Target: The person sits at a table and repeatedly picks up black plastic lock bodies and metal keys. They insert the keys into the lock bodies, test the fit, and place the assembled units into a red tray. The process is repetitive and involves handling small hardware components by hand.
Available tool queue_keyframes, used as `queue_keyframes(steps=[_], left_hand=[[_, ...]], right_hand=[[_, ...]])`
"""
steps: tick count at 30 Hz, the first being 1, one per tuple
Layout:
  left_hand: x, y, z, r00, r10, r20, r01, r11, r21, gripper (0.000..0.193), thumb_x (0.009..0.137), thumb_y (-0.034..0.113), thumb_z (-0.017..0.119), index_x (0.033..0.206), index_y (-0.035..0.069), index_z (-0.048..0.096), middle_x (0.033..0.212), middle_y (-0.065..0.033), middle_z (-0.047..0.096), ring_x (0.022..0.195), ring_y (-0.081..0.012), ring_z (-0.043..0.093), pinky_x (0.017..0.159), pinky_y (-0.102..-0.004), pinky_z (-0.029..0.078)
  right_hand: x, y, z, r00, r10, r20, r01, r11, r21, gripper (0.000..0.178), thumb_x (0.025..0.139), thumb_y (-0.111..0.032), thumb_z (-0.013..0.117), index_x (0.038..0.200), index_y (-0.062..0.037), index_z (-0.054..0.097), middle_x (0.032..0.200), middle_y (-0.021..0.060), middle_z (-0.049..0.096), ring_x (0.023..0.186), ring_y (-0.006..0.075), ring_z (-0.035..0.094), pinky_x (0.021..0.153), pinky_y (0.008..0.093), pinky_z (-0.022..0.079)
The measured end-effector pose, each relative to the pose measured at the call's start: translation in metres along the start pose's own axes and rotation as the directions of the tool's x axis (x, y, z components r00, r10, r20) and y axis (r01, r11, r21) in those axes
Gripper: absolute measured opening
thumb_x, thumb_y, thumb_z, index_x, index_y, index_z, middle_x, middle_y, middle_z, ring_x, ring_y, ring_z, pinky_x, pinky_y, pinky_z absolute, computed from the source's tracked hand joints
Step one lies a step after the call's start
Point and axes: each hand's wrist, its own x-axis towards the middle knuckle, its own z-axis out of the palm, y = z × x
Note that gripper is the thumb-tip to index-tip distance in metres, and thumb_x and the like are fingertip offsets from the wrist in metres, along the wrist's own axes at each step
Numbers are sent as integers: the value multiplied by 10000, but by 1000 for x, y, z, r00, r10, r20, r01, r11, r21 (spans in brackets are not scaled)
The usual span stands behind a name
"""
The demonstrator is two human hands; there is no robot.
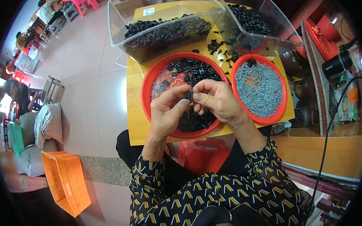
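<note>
Over the round red tray [146, 86] my two hands meet at a small black plastic part [188, 95] with openings in its face. My left hand [168, 110] pinches it between thumb and forefinger from the left. From the right, the thumb and fingers of my right hand [220, 101] close on its edge; whether they also hold a screw is too small to see. Many similar black parts [195, 70] lie in the tray beneath, partly hidden by my hands. Beside it, a red oval tray [285, 93] is heaped with small grey metal screws [259, 93].
Two clear plastic bins [167, 32] [262, 24] of black parts stand at the back of the yellow table [135, 119]. Loose black pieces [215, 46] lie between bins and trays. A black cable [331, 130] hangs at right. An orange crate [67, 182] stands on the floor at left.
</note>
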Motion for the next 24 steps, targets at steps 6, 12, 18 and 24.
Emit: queue_keyframes(steps=[6,12,18,24], left_hand=[[1,0,0,1000,7,25,-8,1000,23,267,782,-43,546,1049,-30,547,843,-51,606,756,-83,557,674,-211,458],[-1,0,0,1000,22,18,-23,998,65,269,774,-50,547,1041,-18,560,832,-45,611,735,-76,555,652,-207,460],[-1,0,-2,999,-3,44,-2,992,127,273,773,-51,550,1043,-12,563,854,-54,612,736,-79,556,645,-205,460],[0,-5,-1,999,-32,27,31,999,33,280,777,-44,556,1056,-14,556,848,-46,603,725,-80,552,639,-205,458]], right_hand=[[0,4,-2,1000,15,18,-17,994,111,173,816,-140,593,904,-2,538,719,31,562,605,88,563,504,194,460],[1,8,-1,1000,-2,27,-1,996,89,164,810,-139,601,895,-10,547,717,24,563,591,82,560,497,191,463],[3,7,-8,997,51,63,-57,994,91,166,806,-139,605,893,-6,556,713,26,566,584,82,561,486,193,466],[2,2,-12,996,63,67,-71,991,113,191,826,-180,582,898,-4,562,714,27,572,590,78,561,496,193,467]])
